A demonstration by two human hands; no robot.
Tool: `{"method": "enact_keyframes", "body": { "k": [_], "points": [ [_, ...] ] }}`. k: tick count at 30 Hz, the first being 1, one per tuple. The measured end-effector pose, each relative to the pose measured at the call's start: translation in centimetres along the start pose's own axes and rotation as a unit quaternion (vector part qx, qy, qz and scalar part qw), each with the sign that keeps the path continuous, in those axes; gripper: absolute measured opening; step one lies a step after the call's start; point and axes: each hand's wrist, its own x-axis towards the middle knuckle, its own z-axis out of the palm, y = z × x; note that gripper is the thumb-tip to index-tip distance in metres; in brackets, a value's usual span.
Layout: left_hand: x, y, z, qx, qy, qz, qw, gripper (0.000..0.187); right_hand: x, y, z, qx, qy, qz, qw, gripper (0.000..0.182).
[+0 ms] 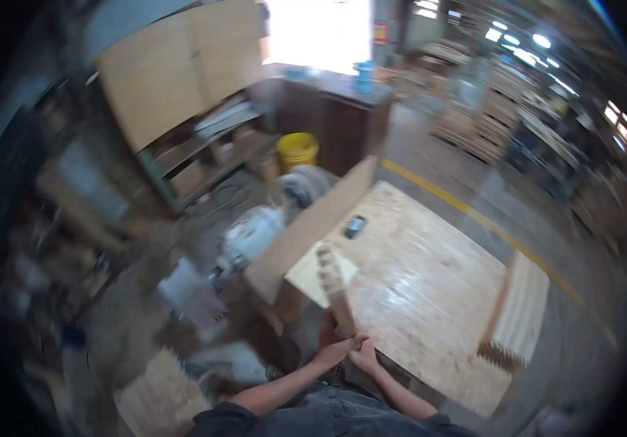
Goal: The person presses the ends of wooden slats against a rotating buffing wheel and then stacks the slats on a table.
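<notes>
My left hand (336,348) is closed around the lower end of a narrow wooden board (339,302) with dark notches along its far part. Close beside it, my right hand (363,355) is also closed on that end. The board points away from me, tilted, its far end overlapping a pale yellow sheet (306,275) at the table corner. Both hands are just off the near edge of the plywood-topped table (422,291), and motion blurs the fine finger detail.
A small dark object (355,226) lies on the tabletop against an upright wooden side board (313,229). Several notched boards (523,309) are stacked at the right end. Behind are a white rounded machine (254,237) and a yellow bucket (297,151). A yellow line (473,213) crosses the floor.
</notes>
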Motion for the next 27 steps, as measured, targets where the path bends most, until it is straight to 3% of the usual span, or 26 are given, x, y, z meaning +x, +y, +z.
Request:
{"method": "enact_keyframes", "body": {
  "k": [1,2,3,4,5,6,7,8,10,11,12,13,14,16,19,20,22,24,27],
  "points": [
    [-1.6,-0.7,-2.3,0.010,0.047,0.000,0.999,0.072,-1.0,-0.7,2.0,-0.018,-0.043,-0.073,0.996,0.075],
    [-2.9,0.1,-4.4,-0.038,0.143,-0.067,0.987,0.071,-0.7,-1.0,4.3,0.024,-0.094,-0.141,0.985,0.066],
    [-4.0,0.7,-6.6,-0.091,0.232,-0.129,0.960,0.071,-0.6,-3.0,6.4,0.022,-0.166,-0.092,0.982,0.062],
    [-4.8,1.1,-9.2,-0.050,0.290,-0.189,0.937,0.074,-0.7,-4.6,8.4,0.017,-0.233,-0.040,0.971,0.058],
    [-5.6,0.2,-11.4,-0.012,0.354,-0.183,0.917,0.080,0.1,-4.6,10.3,0.010,-0.265,-0.045,0.963,0.058],
    [-6.1,-1.0,-13.6,0.028,0.412,-0.177,0.893,0.087,1.2,-4.1,12.6,-0.004,-0.349,0.014,0.937,0.055],
    [-6.0,-1.3,-15.8,0.058,0.446,-0.164,0.878,0.102,2.3,-3.8,15.0,-0.020,-0.426,0.072,0.902,0.053],
    [-6.0,-2.3,-18.0,0.114,0.466,-0.131,0.868,0.108,3.3,-4.2,17.2,-0.026,-0.445,0.067,0.893,0.053],
    [-5.4,-2.3,-21.6,0.237,0.471,-0.134,0.839,0.102,5.7,-5.3,21.1,-0.075,-0.494,0.092,0.861,0.050],
    [-5.0,-3.0,-23.5,0.299,0.437,-0.154,0.834,0.103,6.6,-5.3,23.4,-0.069,-0.448,0.054,0.890,0.048],
    [-4.6,-4.4,-25.3,0.335,0.403,-0.137,0.840,0.103,7.6,-7.1,24.8,-0.074,-0.460,0.112,0.878,0.054],
    [-3.6,-4.0,-26.9,0.424,0.348,-0.149,0.823,0.099,9.4,-7.9,26.4,-0.120,-0.468,0.100,0.870,0.062],
    [-2.2,-3.1,-28.9,0.507,0.287,-0.162,0.796,0.097,10.2,-8.3,28.5,-0.010,-0.454,0.087,0.887,0.064],
    [0.7,-3.3,-33.3,0.523,0.287,-0.139,0.791,0.093,17.3,-4.0,33.0,-0.012,-0.458,0.183,0.870,0.056],
    [4.1,-4.0,-38.7,0.554,0.264,-0.121,0.780,0.088,16.1,-11.4,33.6,0.034,-0.482,0.249,0.839,0.054],
    [4.8,-4.2,-39.8,0.575,0.249,-0.131,0.768,0.086,16.8,-10.2,33.8,0.007,-0.493,0.241,0.836,0.051],
    [5.1,-5.2,-40.3,0.559,0.261,-0.109,0.779,0.087,14.9,-9.0,33.1,-0.009,-0.450,0.153,0.880,0.051],
    [3.8,-5.1,-39.5,0.587,0.276,-0.104,0.754,0.089,12.7,-5.8,31.1,0.001,-0.472,0.170,0.865,0.049],
    [1.2,-4.8,-36.5,0.572,0.267,-0.110,0.767,0.091,8.6,-4.4,28.2,-0.064,-0.442,0.197,0.873,0.048]
  ]
}}
